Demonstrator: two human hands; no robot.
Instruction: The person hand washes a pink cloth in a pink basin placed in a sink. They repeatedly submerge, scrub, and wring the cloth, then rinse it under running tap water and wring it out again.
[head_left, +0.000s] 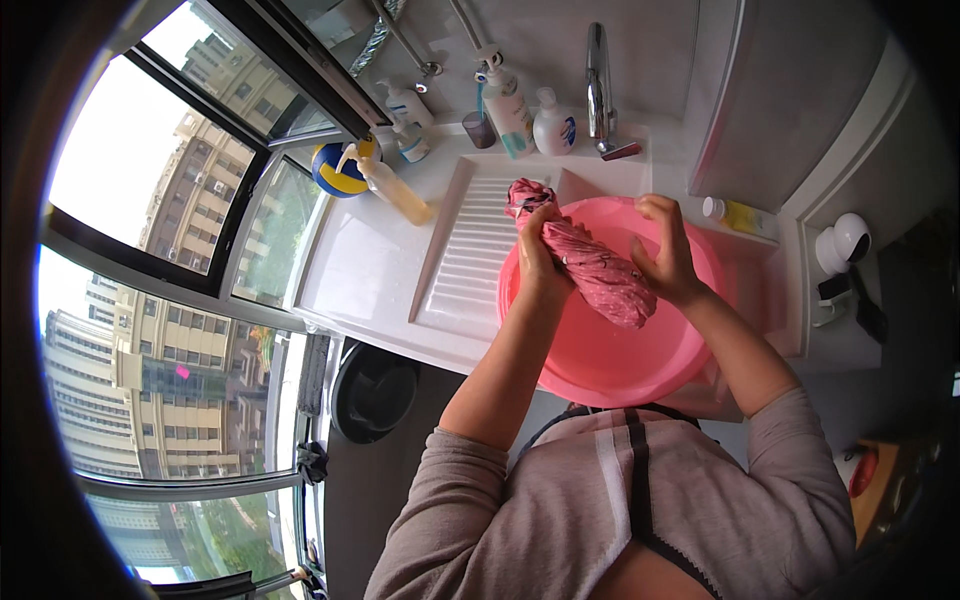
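A pink patterned cloth (596, 274), twisted into a thick roll, is held over a large pink plastic basin (637, 367). My left hand (541, 255) grips the roll near its upper end. Beside the roll's right side is my right hand (670, 251), fingers apart and curved, holding nothing. Whether its thumb brushes the fabric is hard to tell. The basin sits in the sink (761, 300), next to a ribbed washboard slope (476, 247). The cloth and my hands hide part of the basin's inside.
Behind the basin rise a chrome faucet (598, 82), a white pump bottle (555, 127) and a taller pump bottle (508, 105). A yellowish pump bottle (394, 191) and a blue-yellow ball (337, 171) are near the window. A yellow bottle (739, 217) lies on the right ledge.
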